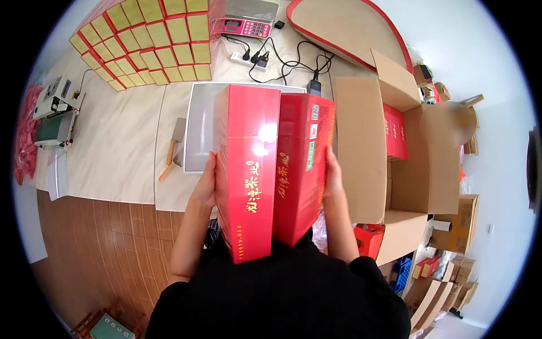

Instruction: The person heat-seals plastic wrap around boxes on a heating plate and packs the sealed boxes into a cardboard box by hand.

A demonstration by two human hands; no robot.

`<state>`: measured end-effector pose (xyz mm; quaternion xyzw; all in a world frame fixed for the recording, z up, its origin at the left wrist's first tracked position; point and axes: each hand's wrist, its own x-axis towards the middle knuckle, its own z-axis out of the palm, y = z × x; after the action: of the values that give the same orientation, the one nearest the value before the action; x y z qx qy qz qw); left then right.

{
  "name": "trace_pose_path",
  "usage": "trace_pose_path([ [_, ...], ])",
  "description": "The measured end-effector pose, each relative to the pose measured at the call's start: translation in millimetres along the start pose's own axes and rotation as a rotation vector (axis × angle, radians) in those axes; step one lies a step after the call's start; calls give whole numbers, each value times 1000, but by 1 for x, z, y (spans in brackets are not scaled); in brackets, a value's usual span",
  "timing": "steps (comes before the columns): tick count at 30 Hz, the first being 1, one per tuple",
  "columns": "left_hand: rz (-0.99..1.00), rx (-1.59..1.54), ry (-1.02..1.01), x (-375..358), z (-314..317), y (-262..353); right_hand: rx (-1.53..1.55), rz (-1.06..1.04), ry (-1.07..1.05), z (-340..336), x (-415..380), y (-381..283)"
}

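Note:
Two tall red gift boxes are pressed between my hands in front of my chest. My left hand (209,179) grips the outer side of the left red gift box (249,164), which has shiny wrap and gold lettering. On the other side, my right hand (333,172) holds the right red gift box (300,175), tilted, with white and green stickers on its side. The boxes meet lower down, with a narrow gap near the top. Behind them lies a grey flat panel with a white frame (200,127), partly hidden by the boxes.
To the right stands an open cardboard carton (359,150) with red boxes (395,131) inside. Stacked gold-and-red boxes (152,42) stand at the back left. Cables, a power strip (249,60), a pink-keypad scale (245,27) and a wooden-handled scraper (174,144) lie on the table.

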<state>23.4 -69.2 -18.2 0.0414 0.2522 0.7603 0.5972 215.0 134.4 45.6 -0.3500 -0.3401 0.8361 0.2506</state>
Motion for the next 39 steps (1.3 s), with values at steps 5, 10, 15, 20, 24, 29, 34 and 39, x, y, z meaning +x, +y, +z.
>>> trace_pose_path([
  [5,115,-10,11,-5,-7,14,-867,-532,-63,-14,-5,-31],
  [10,319,-61,167,2,6,50,-1768,-702,21,-12,-28,10],
  [15,450,-70,171,6,-1,92,-1984,-646,-83,-15,-34,31],
  [20,469,-167,203,-4,-2,104,-2074,-716,-181,2,-14,39],
  [24,501,-243,188,-11,-12,108,-2137,-785,-197,21,17,49],
  [29,556,-205,222,-31,3,110,-2121,-840,-192,49,47,59],
  [34,561,-146,285,-52,-8,109,-1539,-491,-298,39,58,11],
  [39,651,-135,448,-58,-26,95,-193,50,-312,6,24,-40],
])
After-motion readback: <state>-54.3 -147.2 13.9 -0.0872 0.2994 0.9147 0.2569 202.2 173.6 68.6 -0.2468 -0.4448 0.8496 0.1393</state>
